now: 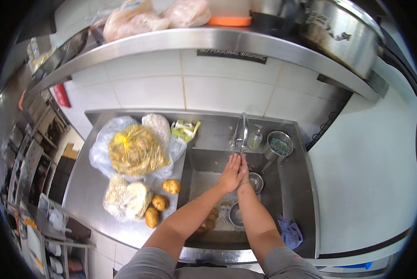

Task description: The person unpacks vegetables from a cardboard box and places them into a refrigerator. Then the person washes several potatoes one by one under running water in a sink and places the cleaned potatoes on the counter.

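My left hand [230, 176] and my right hand [244, 171] are pressed together, palm against palm, under the chrome faucet [242, 129] of a stainless steel sink [208, 162]. Neither shows an object in it. A thin band circles my right wrist. Below my hands, two round metal bowls [256, 182] [235, 213] lie in the basin, partly covered by my right arm. Some brown potatoes [208, 223] sit low in the basin, partly behind my left forearm. A clear soap pump bottle [255, 138] stands right of the faucet.
Several potatoes [171, 187], a tied yellowish bag [135, 150], bags of pale food [128, 198] and leek pieces [185, 130] lie left of the basin. At right are a metal pot with a scrubber [279, 143] and a purple cloth [290, 233]. A steel shelf [194, 39] spans above.
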Tool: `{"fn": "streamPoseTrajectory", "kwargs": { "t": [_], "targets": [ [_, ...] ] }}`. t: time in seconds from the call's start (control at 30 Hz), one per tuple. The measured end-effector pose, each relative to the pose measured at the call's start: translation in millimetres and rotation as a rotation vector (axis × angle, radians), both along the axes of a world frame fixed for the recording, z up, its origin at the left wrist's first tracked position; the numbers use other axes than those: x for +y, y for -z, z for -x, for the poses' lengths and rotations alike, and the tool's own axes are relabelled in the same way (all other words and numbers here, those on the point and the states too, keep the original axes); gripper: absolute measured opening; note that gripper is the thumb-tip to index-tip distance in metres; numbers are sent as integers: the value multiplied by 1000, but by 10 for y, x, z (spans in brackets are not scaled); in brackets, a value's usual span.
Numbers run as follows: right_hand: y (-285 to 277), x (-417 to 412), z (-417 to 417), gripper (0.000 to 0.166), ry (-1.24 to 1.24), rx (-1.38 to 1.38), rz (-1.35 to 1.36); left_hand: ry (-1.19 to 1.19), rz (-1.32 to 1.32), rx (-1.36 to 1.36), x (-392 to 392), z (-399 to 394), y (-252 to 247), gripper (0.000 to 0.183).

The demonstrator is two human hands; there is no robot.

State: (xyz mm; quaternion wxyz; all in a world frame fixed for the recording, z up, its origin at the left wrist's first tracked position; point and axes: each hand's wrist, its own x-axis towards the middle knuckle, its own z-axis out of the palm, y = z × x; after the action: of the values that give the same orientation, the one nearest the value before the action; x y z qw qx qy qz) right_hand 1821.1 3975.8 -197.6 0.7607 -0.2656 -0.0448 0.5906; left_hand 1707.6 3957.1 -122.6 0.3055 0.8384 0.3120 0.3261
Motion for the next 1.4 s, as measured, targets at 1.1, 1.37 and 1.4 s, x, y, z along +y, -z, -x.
{"fn": "streamPoseTrajectory", "kwargs": {
  "t": [1.1, 1.37, 1.4],
  "targets": [
    [-403, 212, 143, 34, -38, -251, 213, -223, 54, -292, 665, -325, 345, 39],
    [-560, 44, 338, 37, -66, -234, 228, 22, 909, -454, 1151, -218, 651, 38],
    [-515, -20, 292, 37, -70, -205, 222, 16, 906, -430, 1063, -213, 586, 39]
  ]
}}
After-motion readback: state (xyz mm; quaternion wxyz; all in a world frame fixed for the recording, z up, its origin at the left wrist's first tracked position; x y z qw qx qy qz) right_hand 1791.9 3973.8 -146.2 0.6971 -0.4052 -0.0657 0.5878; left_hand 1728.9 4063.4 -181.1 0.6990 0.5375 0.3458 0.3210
